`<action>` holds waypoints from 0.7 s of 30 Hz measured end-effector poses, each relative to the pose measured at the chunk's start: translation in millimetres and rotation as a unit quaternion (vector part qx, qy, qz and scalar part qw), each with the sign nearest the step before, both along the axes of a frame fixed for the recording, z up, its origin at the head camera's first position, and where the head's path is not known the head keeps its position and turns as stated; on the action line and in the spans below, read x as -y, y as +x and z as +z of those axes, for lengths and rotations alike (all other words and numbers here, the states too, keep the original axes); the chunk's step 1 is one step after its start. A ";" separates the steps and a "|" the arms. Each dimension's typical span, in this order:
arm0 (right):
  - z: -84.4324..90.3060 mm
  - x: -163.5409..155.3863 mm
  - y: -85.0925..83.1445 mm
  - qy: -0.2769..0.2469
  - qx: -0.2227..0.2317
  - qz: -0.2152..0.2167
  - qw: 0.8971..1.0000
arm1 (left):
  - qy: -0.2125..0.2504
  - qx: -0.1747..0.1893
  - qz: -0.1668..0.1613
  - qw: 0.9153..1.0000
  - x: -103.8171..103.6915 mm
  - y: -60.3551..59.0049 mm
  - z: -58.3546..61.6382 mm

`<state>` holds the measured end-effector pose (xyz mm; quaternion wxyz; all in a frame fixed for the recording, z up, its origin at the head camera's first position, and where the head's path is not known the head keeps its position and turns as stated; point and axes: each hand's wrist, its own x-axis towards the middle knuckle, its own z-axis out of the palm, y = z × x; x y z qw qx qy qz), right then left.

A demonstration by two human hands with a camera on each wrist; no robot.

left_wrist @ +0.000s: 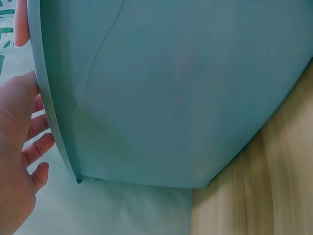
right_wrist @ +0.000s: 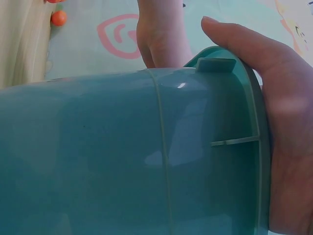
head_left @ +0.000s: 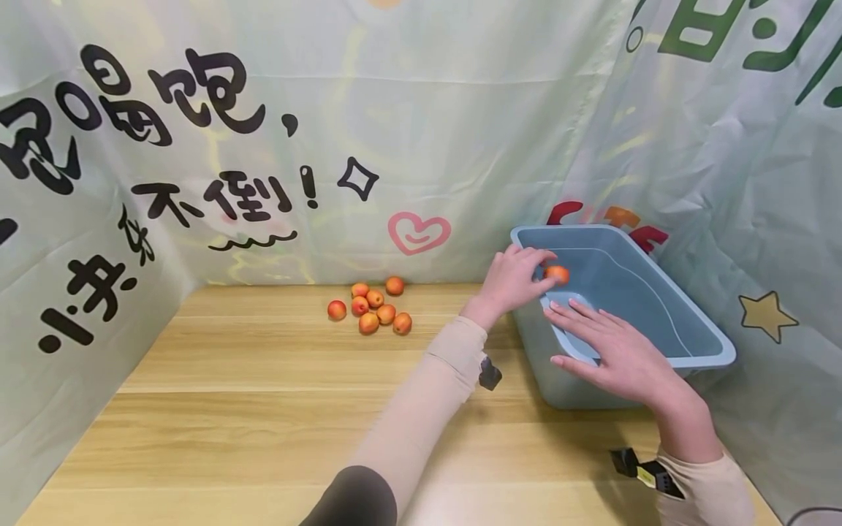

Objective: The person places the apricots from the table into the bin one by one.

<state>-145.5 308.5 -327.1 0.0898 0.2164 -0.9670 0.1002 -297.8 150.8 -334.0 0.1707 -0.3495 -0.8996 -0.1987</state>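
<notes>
A: One fruit was pinched in the left hand (head_left: pixel 509 281), fingers (head_left: pixel 536 257) curled round a small orange apricot (head_left: pixel 557 274), held just over the near-left corner of the blue tub (head_left: pixel 697 343). It sat above the rim, inside the opening, not yet let go.

B: Right hand?

A: Right hand (head_left: pixel 615 351) lay flat on the tub's near rim, fingers straight and slightly spread, thumb side over the edge. It looked to be steadying the tub. The right wrist view showed the palm against the rim flange.

B: Step?

A: My read: the drop-in step, fruit over the tub. Next move would call for opening the pinch low over the floor of the tub, since a round fruit rolls and bruises.

B: Remaining?

A: Seven more in the fruit pile (head_left: pixel 371 305), clustered at the back of the tabletop (head_left: pixel 263 409), well apart from the tub.

B: Materials?

A: Tub was smooth, glossy moulded plastic, rectangular with rounded corners, flared walls, a ribbed lip. Fruit was round, matte, orange with a red blush. Tabletop was light wood-grain planks. Printed fabric backdrop (head_left: pixel 460 109) hung behind, creased.
</notes>
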 end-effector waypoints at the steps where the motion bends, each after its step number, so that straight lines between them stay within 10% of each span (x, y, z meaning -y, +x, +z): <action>1: -0.1 -0.1 0.0 0.000 -0.003 0.001 1.000 | -0.004 -0.003 0.001 1.000 0.3 0.1 -0.3; 21: -0.2 -0.5 0.4 0.005 -0.003 -0.004 1.000 | 0.006 -0.035 0.009 0.999 27.7 7.1 -11.0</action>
